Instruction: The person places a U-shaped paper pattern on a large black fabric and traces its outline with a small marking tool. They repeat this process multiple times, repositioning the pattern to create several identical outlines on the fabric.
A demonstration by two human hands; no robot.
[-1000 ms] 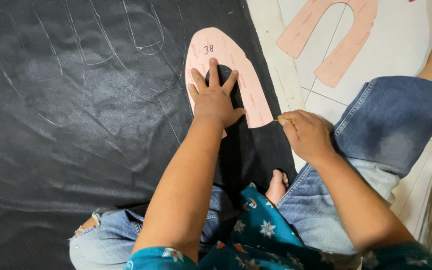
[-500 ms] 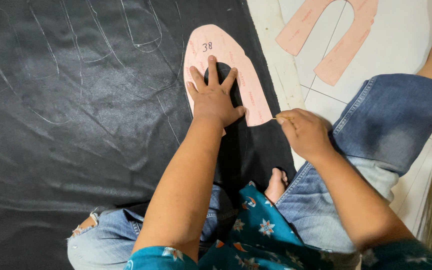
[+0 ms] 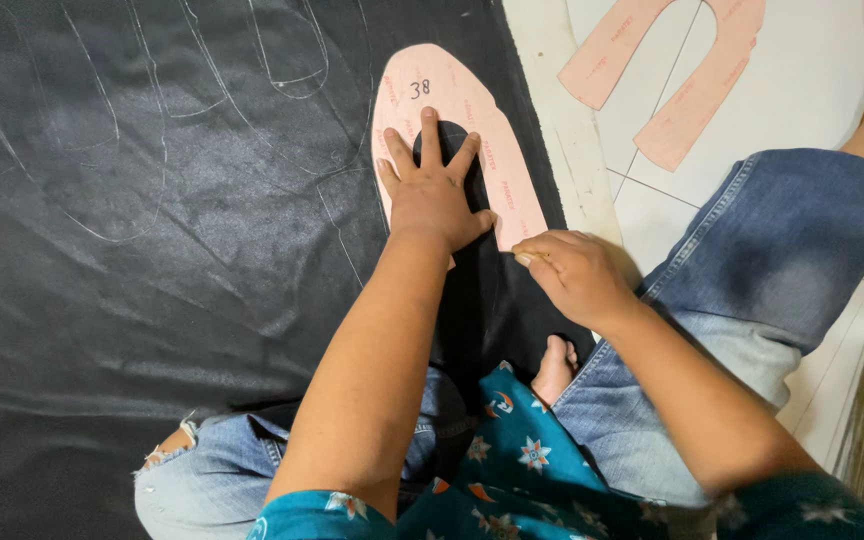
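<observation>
Left hand (image 3: 434, 195) flat on template (image 3: 500, 150)

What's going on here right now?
A person sits on the floor over a black sheet that already carries several chalk outlines. The left hand lies flat with fingers spread on a pink template, pressing it onto the sheet. The right hand is closed at the template's lower right edge, as if pinching a marker too small to make out. A second pink template, U-shaped, lies apart on the white tiles.
</observation>
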